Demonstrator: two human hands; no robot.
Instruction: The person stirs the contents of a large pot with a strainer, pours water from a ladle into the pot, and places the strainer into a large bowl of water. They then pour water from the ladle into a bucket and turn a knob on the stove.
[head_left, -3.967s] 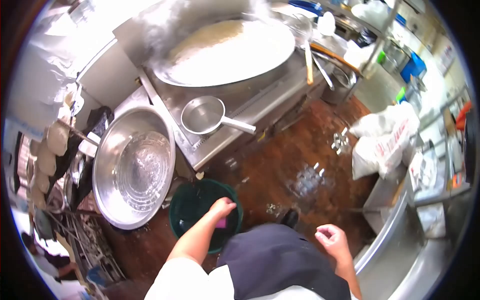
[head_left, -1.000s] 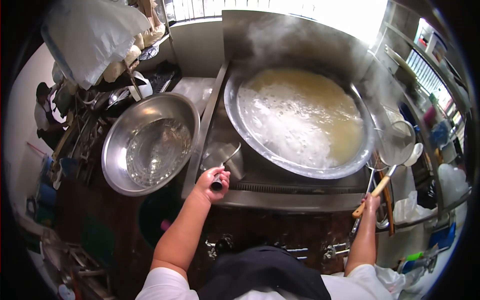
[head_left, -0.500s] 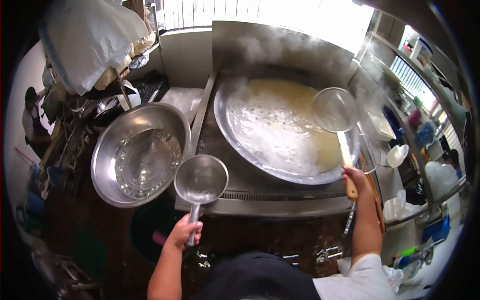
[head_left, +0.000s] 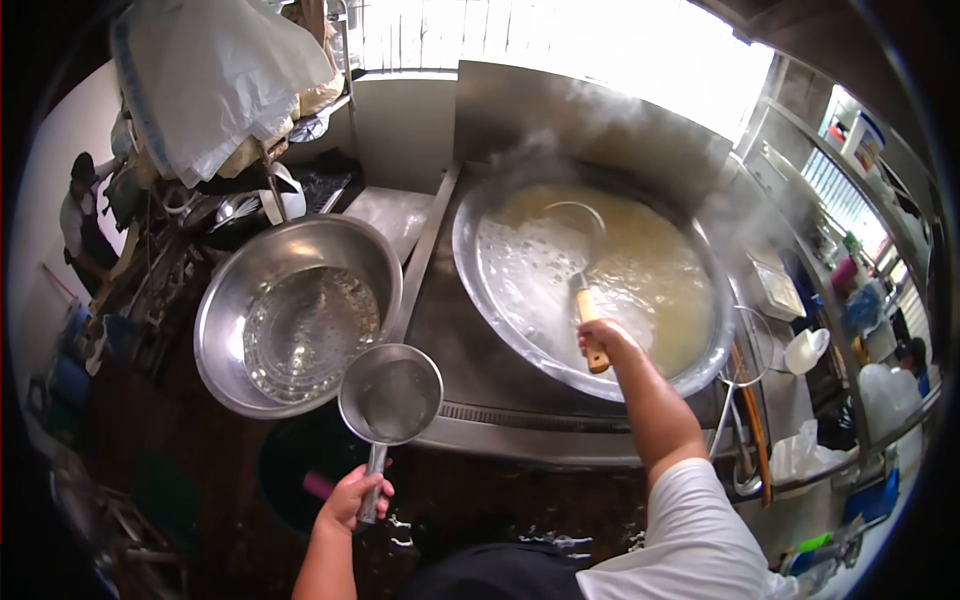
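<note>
My left hand [head_left: 357, 497] is closed round the handle of a metal dipper [head_left: 390, 395], a deep round bowl held over the counter's front edge. My right hand [head_left: 608, 340] grips the wooden handle of a skimmer [head_left: 586, 303]. The skimmer's round head is tilted and partly sunk in foamy, yellowish liquid [head_left: 655, 275], so its mesh is mostly hidden. That liquid steams inside a very large metal pan [head_left: 472, 285]. Left of the pan, beside the dipper, sits a wide steel basin [head_left: 222, 320] with clear liquid in the bottom.
A steel splashback [head_left: 600, 120] stands behind the pan. Along the right side are a wire hoop tool [head_left: 768, 345], a white jug [head_left: 806, 350] and plastic bags [head_left: 800, 455]. Plastic sheeting [head_left: 215, 80] hangs at upper left. Another person [head_left: 88, 225] stands at far left.
My right hand has swung left and brought the skimmer from above the pan's right side down into the liquid. The dipper in my left hand is slightly lower. The view has shifted a little.
</note>
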